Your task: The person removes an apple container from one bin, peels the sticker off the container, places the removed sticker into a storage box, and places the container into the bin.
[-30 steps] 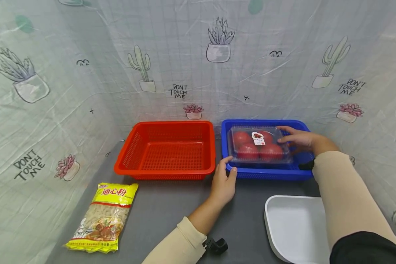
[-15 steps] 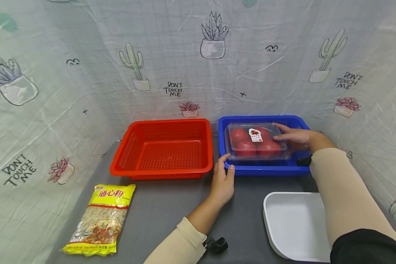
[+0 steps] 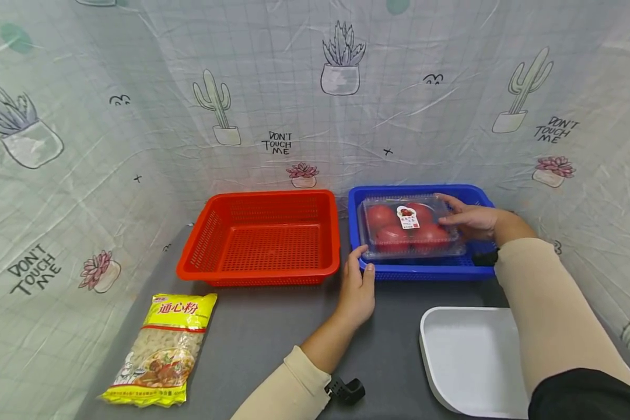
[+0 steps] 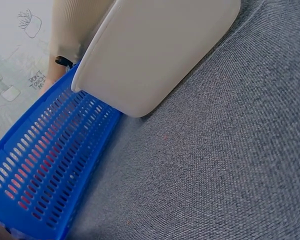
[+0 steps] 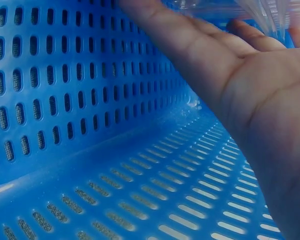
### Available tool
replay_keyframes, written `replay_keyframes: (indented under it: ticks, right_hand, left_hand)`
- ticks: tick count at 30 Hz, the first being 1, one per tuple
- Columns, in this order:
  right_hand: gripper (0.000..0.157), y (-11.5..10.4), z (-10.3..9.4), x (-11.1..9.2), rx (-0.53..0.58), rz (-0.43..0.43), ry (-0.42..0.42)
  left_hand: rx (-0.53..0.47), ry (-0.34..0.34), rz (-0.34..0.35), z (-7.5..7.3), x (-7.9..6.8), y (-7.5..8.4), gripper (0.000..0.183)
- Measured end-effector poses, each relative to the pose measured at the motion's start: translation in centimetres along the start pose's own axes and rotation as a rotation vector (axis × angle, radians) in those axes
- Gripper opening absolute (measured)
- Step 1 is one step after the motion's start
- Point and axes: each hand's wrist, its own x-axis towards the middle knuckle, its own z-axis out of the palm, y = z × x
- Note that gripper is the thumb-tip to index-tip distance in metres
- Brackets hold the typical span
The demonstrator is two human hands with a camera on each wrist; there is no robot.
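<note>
A clear plastic box of tomatoes (image 3: 399, 233) with a white label lies within the blue basket (image 3: 425, 272), toward its left side. My right hand (image 3: 475, 221) grips the box's right end, thumb on the near side and fingers toward the far edge. In the right wrist view, this hand is inside the basket, with clear plastic (image 5: 215, 7) above the fingers. My left hand (image 3: 356, 294) holds the front left corner of the blue basket, index finger over the rim by the box and thumb at the front. Its other fingers are mostly hidden.
An unfilled red basket (image 3: 273, 274) stands left of the blue one. A yellow bag of macaroni (image 3: 163, 350) lies at the front left. A white tray (image 3: 467, 361) sits at the front right under my right forearm. A printed curtain (image 3: 273, 87) hangs behind.
The head view has shifted slightly. Both hands keep their places, at the tomato box and the basket corner, with little visible movement.
</note>
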Motion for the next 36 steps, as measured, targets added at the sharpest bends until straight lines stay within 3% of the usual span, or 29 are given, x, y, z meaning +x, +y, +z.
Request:
replay_keyframes:
  ticks: [15,24,32,36]
  right_hand:
    - [0.087,0.29,-0.01,0.18,0.000,-0.113,0.048]
    - [0.083,-0.07,0.19,0.17,-0.030,-0.105,0.051]
    - [0.084,-0.38,0.53,-0.21,0.088,-0.112,0.088]
    - [0.081,-0.42,0.42,-0.15,0.083,-0.103,0.122]
  left_hand:
    - [-0.031,-0.003,-0.009,0.00,0.03,-0.15,0.047]
    - [-0.050,-0.002,-0.010,0.15,0.05,-0.38,0.048]
    - [-0.043,0.007,-0.005,0.16,0.05,-0.53,0.048]
    - [-0.050,0.006,-0.011,0.16,-0.03,-0.48,0.047]
